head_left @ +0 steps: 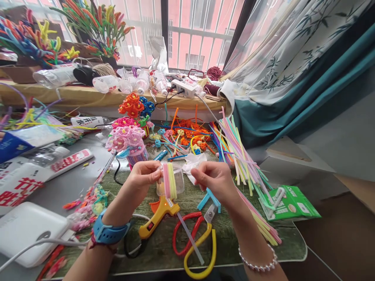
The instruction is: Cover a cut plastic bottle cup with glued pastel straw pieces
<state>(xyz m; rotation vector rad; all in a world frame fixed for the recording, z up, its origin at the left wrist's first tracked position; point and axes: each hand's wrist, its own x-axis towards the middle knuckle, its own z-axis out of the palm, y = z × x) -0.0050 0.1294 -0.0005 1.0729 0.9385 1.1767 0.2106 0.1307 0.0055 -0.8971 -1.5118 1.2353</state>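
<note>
My left hand (pixel 146 173) pinches the left rim of a clear plastic cup (pixel 179 181), which lies on its side in the air above the table. Pink and yellow pipe cleaners (pixel 170 180) run side by side across the cup's wall. To the right of the cup, apart from it, my right hand (pixel 212 177) has thumb and fingertips pressed together; whatever they may hold is too small to make out. Just below lies a yellow hot glue gun (pixel 159 216) with a glue stick (pixel 190 238) out of its back. Scissors (pixel 202 238) with red and yellow handles lie beside it.
Loose pipe cleaners (pixel 243 152) lie in bundles at the right, near a green packet (pixel 293 203). Pipe-cleaner flowers (pixel 129 134) stand in a pot behind my left hand. A white power bank (pixel 32 230) with a cable is at the left. Plastic bottles (pixel 107 84) line the sill.
</note>
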